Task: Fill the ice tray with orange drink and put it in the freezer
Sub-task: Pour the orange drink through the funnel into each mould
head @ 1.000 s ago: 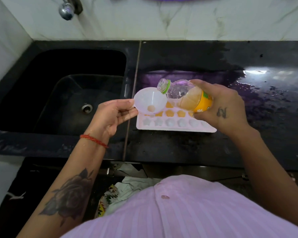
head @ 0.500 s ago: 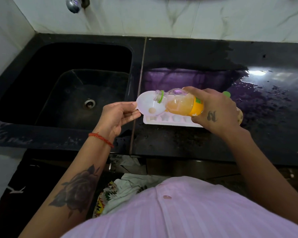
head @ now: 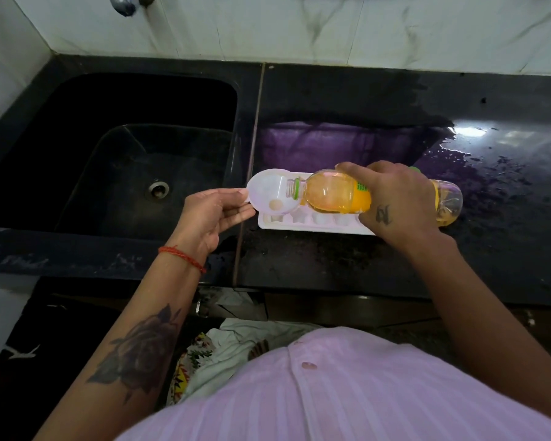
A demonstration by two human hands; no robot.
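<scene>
A white ice tray [head: 312, 221] with star-shaped and round cells lies on the black counter just right of the sink. My left hand [head: 215, 214] pinches the rim of a white funnel [head: 269, 194] held over the tray's left end. My right hand [head: 395, 202] grips a clear bottle of orange drink [head: 331, 194], laid almost flat, its open neck with a green ring resting inside the funnel. The bottle and my right hand hide the tray's far rows. A spot of orange shows at the funnel's hole.
A deep black sink [head: 118, 160] with a drain lies to the left, a tap [head: 123, 3] above it. The counter [head: 506, 192] at right is wet. White marble wall behind. Cloths sit below the counter edge near my body.
The bottle has tipped lower and pushed left, so its neck now sits inside the funnel. It now covers the orange-filled cells seen earlier. The view has shifted down.
</scene>
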